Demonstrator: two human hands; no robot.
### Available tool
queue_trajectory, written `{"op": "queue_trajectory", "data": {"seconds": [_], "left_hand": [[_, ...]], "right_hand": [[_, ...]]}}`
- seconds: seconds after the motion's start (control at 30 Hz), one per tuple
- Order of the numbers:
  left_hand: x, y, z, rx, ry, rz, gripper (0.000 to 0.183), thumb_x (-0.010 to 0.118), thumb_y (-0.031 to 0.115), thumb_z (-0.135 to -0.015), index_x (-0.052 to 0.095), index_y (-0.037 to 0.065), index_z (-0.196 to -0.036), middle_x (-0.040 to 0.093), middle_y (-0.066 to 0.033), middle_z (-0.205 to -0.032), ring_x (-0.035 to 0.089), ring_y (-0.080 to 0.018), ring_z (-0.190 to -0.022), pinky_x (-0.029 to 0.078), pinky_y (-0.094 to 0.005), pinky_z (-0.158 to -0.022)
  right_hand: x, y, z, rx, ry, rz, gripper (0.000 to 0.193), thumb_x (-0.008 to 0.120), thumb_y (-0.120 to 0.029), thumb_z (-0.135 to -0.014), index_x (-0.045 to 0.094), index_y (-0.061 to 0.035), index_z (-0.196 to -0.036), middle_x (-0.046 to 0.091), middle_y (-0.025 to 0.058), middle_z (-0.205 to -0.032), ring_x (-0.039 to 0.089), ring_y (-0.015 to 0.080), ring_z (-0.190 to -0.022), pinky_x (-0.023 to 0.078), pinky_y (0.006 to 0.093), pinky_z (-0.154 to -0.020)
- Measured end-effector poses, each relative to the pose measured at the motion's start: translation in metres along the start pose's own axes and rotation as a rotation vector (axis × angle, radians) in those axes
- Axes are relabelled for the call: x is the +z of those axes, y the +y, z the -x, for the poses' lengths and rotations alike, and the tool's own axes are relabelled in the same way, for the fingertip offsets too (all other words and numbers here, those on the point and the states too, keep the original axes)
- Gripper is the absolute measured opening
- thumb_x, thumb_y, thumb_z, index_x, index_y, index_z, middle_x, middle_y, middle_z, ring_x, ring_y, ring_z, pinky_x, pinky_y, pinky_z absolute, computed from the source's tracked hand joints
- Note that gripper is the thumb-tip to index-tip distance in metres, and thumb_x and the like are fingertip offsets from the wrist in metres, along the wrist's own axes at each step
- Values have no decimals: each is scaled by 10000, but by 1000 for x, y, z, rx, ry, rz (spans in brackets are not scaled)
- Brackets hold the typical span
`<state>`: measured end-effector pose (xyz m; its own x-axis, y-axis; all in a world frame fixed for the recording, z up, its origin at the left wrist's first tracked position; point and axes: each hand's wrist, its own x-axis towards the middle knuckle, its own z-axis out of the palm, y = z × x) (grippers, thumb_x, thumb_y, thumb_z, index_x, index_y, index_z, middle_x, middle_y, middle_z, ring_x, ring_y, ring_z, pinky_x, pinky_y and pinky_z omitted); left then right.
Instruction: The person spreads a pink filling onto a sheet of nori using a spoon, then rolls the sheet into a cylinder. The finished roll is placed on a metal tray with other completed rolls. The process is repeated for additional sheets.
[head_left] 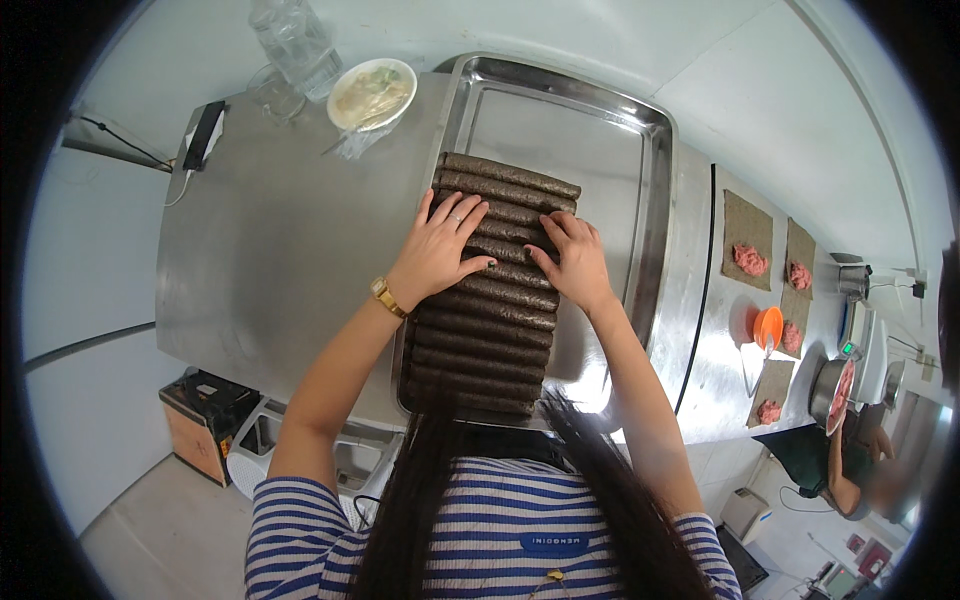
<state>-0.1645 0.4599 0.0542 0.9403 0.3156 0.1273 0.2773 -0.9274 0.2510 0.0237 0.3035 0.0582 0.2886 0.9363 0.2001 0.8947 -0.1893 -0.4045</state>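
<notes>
Dark seaweed-wrapped rolls [485,330] lie side by side in one long stack in a shallow metal tray [655,230]. On the upper left part of the rolls rests my left hand [437,242], fingers stretched and thumb apart, with a ring and a gold watch. My right hand [575,257] touches the right ends of the same rolls, its fingers bent over them and its thumb spread away. Neither hand has lifted a roll off the tray. The lowest rolls are partly covered by my hair.
A steel table [290,240] carries a bowl of food [372,95], a clear jug [295,50] and a phone [204,135]. To the right, seaweed sheets [745,215] hold pink minced meat [750,260] beside an orange bowl [768,327]. A co-worker [850,475] stands by a metal basin [828,390].
</notes>
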Motion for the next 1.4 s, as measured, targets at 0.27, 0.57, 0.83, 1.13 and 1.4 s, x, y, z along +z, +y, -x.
{"op": "queue_trajectory", "data": {"seconds": [0.27, 0.57, 0.83, 1.13, 1.4], "left_hand": [[-5, -4, -16, 12, 50, 42, 745, 543, 557, -859, 396, 58, -1392, 424, -101, -1409, 369, -307, -1316, 164, -553, -1127], [-1, -7, -27, 1, 11, -3, 713, 541, 535, -870, 400, 72, -1395, 445, -102, -1388, 393, -298, -1296, 170, -534, -1132], [-9, -34, -92, 56, -51, 184, 386, 474, 212, -925, 501, 84, -1287, 528, -104, -1254, 504, -301, -1156, 390, -439, -1010], [-11, -53, -134, 44, -438, 267, 334, 421, 88, -879, 612, 103, -1152, 580, -119, -1149, 547, -308, -1096, 426, -431, -954], [-21, -58, -134, -52, -517, 235, 365, 437, 86, -862, 591, 100, -1192, 548, -128, -1263, 532, -303, -1147, 425, -414, -973]], "right_hand": [[-4, 13, -19, 9, 47, -31, 444, 678, -300, -810, 624, -14, -1145, 587, 118, -1086, 550, 316, -1013, 389, 420, -953], [0, 16, -27, -26, 30, 20, 426, 670, -302, -814, 637, 10, -1103, 603, 112, -1060, 563, 282, -1002, 393, 429, -965], [9, 55, -77, 46, 1, -272, 317, 608, -213, -859, 648, -30, -1114, 610, 147, -1107, 596, 349, -996, 471, 399, -875], [15, 70, -91, 203, -296, -406, 278, 542, -252, -887, 699, -105, -1064, 645, 120, -1105, 611, 340, -1002, 475, 385, -891], [20, 87, -85, 199, -248, -474, 305, 561, -276, -877, 692, -73, -1065, 654, 139, -1093, 618, 353, -982, 478, 392, -877]]}}
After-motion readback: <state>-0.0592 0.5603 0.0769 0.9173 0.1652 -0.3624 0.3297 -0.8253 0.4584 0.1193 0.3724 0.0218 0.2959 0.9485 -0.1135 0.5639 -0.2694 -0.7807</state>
